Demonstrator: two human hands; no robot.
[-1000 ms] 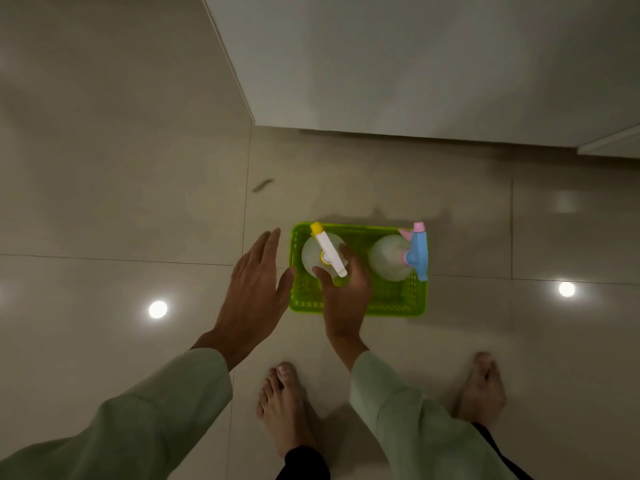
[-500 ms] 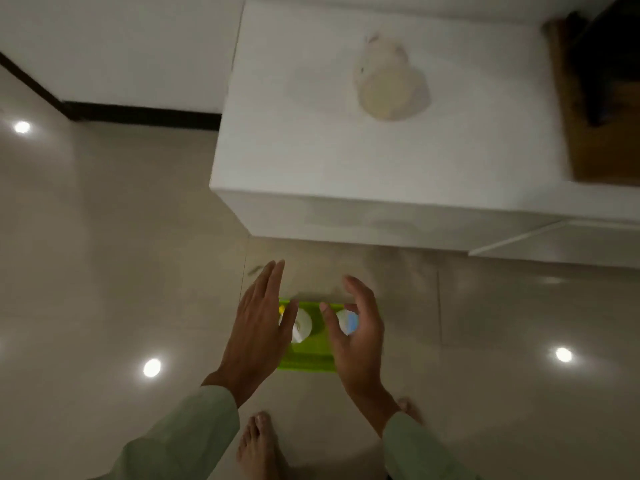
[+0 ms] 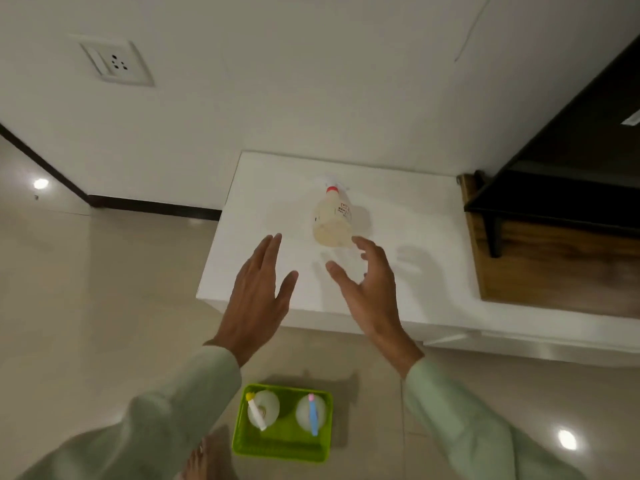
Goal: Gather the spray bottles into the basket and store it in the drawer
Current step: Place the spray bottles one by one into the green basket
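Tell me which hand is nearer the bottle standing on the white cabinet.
Right. The right hand is open just below the bottle, fingertips almost touching it; the left hand hovers farther off to its lower left.

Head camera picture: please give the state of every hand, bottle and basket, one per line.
Left hand: open, holding nothing.
Right hand: open, close to the red-capped bottle, not gripping.
Red-capped bottle: upright on white cabinet.
Green basket: on floor.
Yellow-nozzle bottle: upright in basket.
Blue-nozzle bottle: upright in basket.

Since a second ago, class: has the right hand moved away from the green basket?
Yes. The right hand has left the green basket on the floor and risen over the white cabinet top, open, reaching toward the red-capped spray bottle.
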